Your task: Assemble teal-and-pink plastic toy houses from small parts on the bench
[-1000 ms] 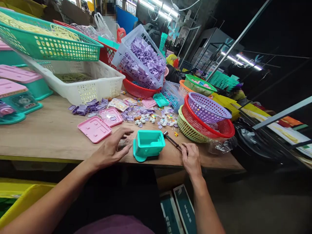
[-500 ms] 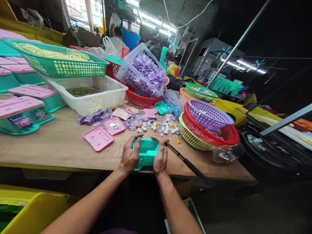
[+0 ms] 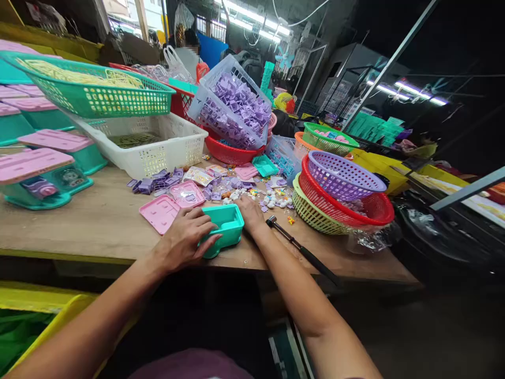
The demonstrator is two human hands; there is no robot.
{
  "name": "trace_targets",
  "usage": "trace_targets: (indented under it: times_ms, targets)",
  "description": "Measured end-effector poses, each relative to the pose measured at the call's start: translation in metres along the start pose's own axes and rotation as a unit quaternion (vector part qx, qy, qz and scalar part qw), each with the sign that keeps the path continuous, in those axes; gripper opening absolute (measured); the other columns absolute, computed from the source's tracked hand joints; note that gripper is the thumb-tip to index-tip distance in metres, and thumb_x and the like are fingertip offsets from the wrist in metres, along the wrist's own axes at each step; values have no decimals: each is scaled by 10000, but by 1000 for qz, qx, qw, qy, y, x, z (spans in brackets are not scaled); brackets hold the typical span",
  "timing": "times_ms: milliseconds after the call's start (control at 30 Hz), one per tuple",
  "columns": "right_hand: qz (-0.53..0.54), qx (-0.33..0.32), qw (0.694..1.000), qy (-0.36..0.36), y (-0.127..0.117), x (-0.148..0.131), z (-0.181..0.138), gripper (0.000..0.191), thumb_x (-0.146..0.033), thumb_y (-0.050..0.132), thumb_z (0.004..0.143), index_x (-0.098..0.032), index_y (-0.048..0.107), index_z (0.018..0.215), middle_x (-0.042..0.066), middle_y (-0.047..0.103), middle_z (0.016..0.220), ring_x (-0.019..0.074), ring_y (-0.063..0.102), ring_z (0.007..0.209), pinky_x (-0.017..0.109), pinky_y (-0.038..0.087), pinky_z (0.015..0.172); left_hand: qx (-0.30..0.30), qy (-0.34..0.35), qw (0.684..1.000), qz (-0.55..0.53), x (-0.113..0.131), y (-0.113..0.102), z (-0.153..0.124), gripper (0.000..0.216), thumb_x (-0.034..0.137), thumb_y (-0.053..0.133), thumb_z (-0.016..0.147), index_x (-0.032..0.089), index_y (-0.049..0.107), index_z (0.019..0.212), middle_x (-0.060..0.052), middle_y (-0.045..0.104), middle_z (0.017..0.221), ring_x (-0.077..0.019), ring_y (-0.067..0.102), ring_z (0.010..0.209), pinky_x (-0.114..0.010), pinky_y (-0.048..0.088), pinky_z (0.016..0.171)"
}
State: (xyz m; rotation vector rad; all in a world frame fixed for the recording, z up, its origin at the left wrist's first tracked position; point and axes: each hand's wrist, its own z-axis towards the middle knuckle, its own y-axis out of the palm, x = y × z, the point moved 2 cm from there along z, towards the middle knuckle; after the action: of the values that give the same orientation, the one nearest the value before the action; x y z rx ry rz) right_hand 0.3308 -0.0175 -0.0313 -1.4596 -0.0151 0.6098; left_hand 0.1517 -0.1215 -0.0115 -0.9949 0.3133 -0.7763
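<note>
My left hand [image 3: 187,237] grips the near left side of a teal plastic box [image 3: 229,231], its thumb low on the wall and its fingers over the rim. The box is open at the top and stands near the table edge. Just behind it, my right hand [image 3: 249,211] reaches into small white figures [image 3: 272,200], fingers bent and close together; whatever is between them is hidden. A pink lid [image 3: 160,213] lies left of the box, beside a pink tray with a clear cover [image 3: 187,193]. To the right is a hammer-like tool with a black handle [image 3: 302,250].
Purple parts [image 3: 155,182] lie scattered behind the lids. A tilted clear crate [image 3: 201,108] of purple pieces rests on a red basket [image 3: 232,154]. Stacked baskets [image 3: 343,181] stand right; a white crate [image 3: 169,152] and finished-looking pink-topped boxes [image 3: 43,168] stand left.
My right hand has let go of the teal box and moved forward to the white figures. My left hand still holds the box, which has turned and tilted less toward me.
</note>
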Motion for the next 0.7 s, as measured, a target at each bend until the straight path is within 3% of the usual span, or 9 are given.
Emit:
trace_targets:
  times_ms: [67, 133, 267, 333, 400, 467, 600, 700]
  targets:
    - [13, 13, 1000, 14, -3, 5, -4, 228, -155, 463, 935, -130, 685, 980, 188, 630, 1123, 278, 540, 1107, 403, 412, 963, -26, -34, 999, -9, -4, -5, 9, 378, 389, 438, 969, 173, 636, 730, -47, 636, 706, -211, 553, 764, -389, 390, 816]
    - [38, 30, 998, 29, -10, 14, -12, 203, -167, 481, 926, -120, 677, 934, 185, 649, 1075, 270, 565, 1059, 399, 420, 947, -26, -112, 992, -55, -8, -11, 16, 462, 450, 401, 968, 167, 612, 669, -37, 600, 642, -177, 522, 658, -329, 375, 703]
    - [123, 50, 990, 48, -29, 22, -46, 269, -278, 413, 970, -141, 641, 926, 88, 683, 893, 175, 622, 826, 283, 483, 746, -38, -299, 939, -165, -14, -15, 20, 503, 573, 386, 922, 182, 662, 765, -8, 567, 603, -155, 502, 578, -256, 324, 563]
    - [233, 59, 970, 32, -34, 14, -66, 320, -347, 369, 989, -154, 623, 970, 44, 668, 833, 140, 612, 734, 228, 463, 620, -43, -352, 920, -166, -13, -13, 22, 520, 597, 374, 904, 187, 668, 776, -11, 563, 597, -168, 513, 590, -250, 322, 555]
    - [362, 81, 929, 7, -34, -1, -83, 312, -404, 427, 970, -166, 629, 960, 18, 638, 788, 125, 585, 691, 214, 435, 576, -51, -373, 912, -165, -11, -10, 26, 544, 606, 349, 896, 182, 668, 773, -23, 569, 606, -179, 521, 604, -252, 328, 554]
    - [421, 116, 900, -12, -30, -18, -92, 263, -400, 520, 934, -173, 652, 911, 10, 619, 779, 124, 565, 699, 225, 438, 612, -64, -378, 905, -182, -9, -6, 31, 573, 619, 329, 892, 172, 668, 777, -32, 583, 621, -183, 528, 607, -255, 343, 554]
    - [322, 188, 927, -42, -25, -38, -93, 198, -318, 548, 930, -176, 676, 876, 30, 624, 831, 150, 573, 787, 267, 454, 719, -82, -345, 899, -257, -8, -4, 36, 612, 660, 331, 884, 154, 661, 785, -44, 638, 698, -182, 557, 640, -255, 405, 580]
    - [261, 209, 941, -60, -26, -40, -89, 176, -286, 556, 934, -180, 678, 861, 36, 632, 824, 169, 579, 818, 292, 456, 758, -108, -294, 887, -338, -8, -5, 34, 567, 672, 468, 843, 153, 684, 915, -50, 705, 868, -202, 613, 762, -260, 469, 667]
